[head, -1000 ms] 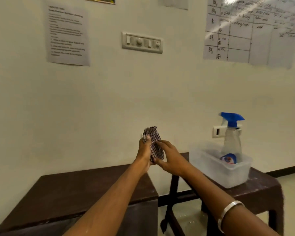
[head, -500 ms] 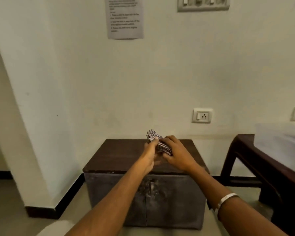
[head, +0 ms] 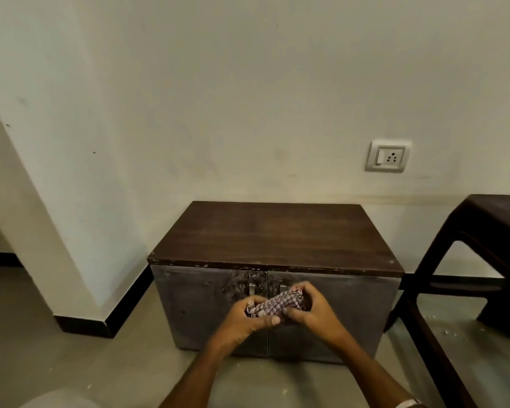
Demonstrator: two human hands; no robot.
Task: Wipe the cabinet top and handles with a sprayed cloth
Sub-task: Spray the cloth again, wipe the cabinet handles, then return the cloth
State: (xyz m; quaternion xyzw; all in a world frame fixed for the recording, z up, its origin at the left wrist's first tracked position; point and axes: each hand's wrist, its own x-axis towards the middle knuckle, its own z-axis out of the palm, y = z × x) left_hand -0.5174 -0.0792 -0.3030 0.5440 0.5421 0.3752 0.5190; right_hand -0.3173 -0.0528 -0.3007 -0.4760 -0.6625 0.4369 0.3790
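Note:
A low cabinet stands against the wall, with a dark wood top point(head: 274, 234) and two grey metal doors point(head: 200, 307). Two small metal handles point(head: 252, 287) sit where the doors meet; the right one is partly hidden by my hands. A bunched checked cloth point(head: 277, 306) is held between both hands in front of the doors, below the top's front edge. My left hand point(head: 248, 319) grips its left end and my right hand point(head: 312, 310) grips its right end.
A dark wooden table point(head: 489, 248) stands close on the right of the cabinet. A wall socket point(head: 388, 156) is above the cabinet's right side. A wall corner with black skirting point(head: 106, 316) juts out on the left. Grey floor lies in front.
The view has swung left and down from the table with the spray bottle to the cabinet. Both hands have lowered the cloth from above the top to in front of the doors.

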